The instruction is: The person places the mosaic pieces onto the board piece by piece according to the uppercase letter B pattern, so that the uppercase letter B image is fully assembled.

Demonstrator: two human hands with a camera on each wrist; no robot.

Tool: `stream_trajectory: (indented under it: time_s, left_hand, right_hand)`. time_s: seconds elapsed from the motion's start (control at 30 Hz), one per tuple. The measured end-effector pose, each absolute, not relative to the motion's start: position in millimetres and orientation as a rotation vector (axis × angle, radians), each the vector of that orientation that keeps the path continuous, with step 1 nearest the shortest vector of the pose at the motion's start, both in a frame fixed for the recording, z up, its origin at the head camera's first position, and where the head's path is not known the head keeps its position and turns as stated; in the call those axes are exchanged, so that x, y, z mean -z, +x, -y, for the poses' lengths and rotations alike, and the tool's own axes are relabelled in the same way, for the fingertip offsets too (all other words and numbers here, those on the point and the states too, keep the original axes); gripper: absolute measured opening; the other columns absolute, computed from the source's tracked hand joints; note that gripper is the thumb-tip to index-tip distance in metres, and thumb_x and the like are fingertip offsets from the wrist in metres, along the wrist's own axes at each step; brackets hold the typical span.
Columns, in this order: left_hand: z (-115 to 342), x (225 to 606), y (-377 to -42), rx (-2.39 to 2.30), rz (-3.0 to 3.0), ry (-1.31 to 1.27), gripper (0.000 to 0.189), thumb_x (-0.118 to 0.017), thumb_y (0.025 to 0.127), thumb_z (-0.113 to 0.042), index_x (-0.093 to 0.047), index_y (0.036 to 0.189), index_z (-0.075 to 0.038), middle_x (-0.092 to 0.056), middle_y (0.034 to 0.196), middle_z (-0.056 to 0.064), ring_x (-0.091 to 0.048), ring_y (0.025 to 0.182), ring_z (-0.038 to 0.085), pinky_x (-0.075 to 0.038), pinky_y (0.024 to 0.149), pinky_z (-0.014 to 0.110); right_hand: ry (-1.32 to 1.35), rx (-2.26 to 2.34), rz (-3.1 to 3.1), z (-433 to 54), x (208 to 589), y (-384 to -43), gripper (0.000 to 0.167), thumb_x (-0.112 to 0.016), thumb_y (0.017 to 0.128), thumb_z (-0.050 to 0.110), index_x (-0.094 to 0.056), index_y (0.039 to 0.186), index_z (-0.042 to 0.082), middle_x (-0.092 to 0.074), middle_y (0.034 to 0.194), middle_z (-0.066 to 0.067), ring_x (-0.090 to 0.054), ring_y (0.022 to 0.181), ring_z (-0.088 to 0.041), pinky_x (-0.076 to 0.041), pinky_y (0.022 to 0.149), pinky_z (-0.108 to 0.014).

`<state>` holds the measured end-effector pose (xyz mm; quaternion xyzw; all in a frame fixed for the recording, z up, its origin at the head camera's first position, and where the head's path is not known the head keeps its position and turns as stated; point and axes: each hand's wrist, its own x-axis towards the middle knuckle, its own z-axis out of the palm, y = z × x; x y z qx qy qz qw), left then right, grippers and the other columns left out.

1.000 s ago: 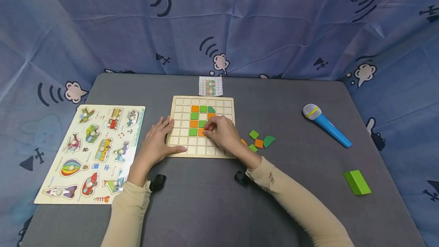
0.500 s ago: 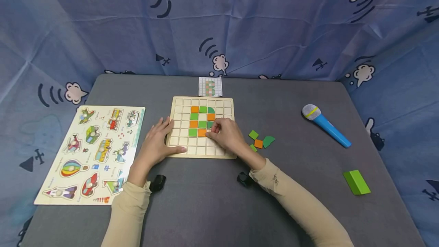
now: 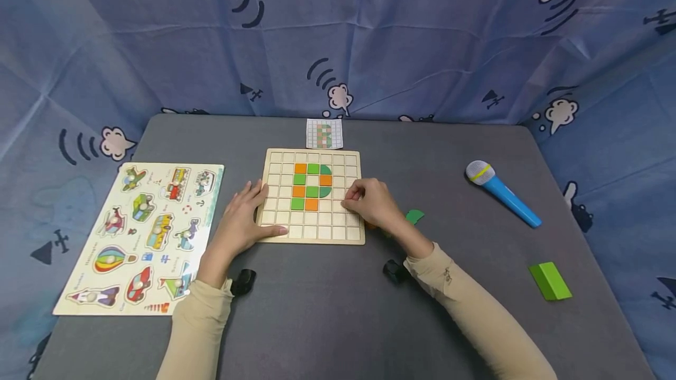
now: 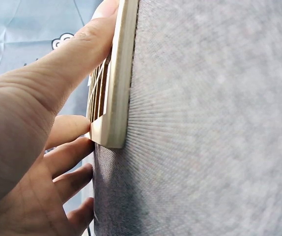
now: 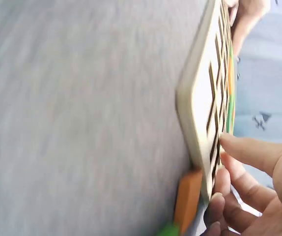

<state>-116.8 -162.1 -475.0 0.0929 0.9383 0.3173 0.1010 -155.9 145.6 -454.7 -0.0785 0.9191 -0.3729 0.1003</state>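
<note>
A wooden grid board (image 3: pixel 274 216) lies mid-table in the head view. Orange and green square tiles (image 3: pixel 311 191) sit in its cells, with rounded dark-green pieces (image 3: pixel 325 192) on their right side. My left hand (image 3: pixel 240 216) rests at the board's left edge, its thumb lying over the front-left corner. Over the board's right edge is my right hand (image 3: pixel 372 201), fingers loosely bent, and no piece shows between thumb and fingertips. Beneath and beside that hand are loose pieces: a dark-green rounded one (image 3: pixel 415 216) and an orange tile (image 5: pixel 187 199). Others are hidden by the wrist.
Behind the board lies a small printed pattern card (image 3: pixel 324 134). A picture puzzle board (image 3: pixel 127 263) with knobbed vehicle pieces is on the left. To the right are a blue toy microphone (image 3: pixel 504 192) and a green block (image 3: pixel 551 281). Patterned blue cloth (image 3: pixel 422 34) hangs behind.
My right hand has moved right, off the tiles to the board's right edge, uncovering the lower rounded green piece in its cell. It now covers several loose tiles. My left hand stays put.
</note>
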Motion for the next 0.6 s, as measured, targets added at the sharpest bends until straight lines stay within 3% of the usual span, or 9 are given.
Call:
stream_trajectory:
  time_s: [0.43, 0.6]
  left_hand:
    - [162.6, 476.3, -116.7, -0.941, -2.769, 0.278, 0.113, -0.091, 0.081, -0.049, -0.032, 0.165, -0.001, -0.021, 0.176, 0.02, -0.013, 0.165, 0.043, -0.01, 0.134, 0.064]
    - [162.3, 477.0, -116.9, -0.936, -2.776, 0.282, 0.113, -0.091, 0.081, -0.049, -0.033, 0.165, -0.001, -0.022, 0.176, 0.02, -0.013, 0.165, 0.043, -0.011, 0.134, 0.065]
  right_hand:
    - [-0.239, 0.953, -2.656, -198.8, 445.0, -164.7, 0.01, -0.072, 0.1, 0.007, -0.079, 0.102, 0.0, -0.072, 0.096, -0.015, -0.064, 0.082, -0.023, -0.052, 0.072, -0.03]
    - [-0.25, 0.918, -2.627, -217.4, 440.1, -166.4, 0.013, -0.07, 0.099, 0.002, -0.081, 0.107, -0.001, -0.073, 0.101, -0.017, -0.064, 0.082, -0.023, -0.052, 0.071, -0.029]
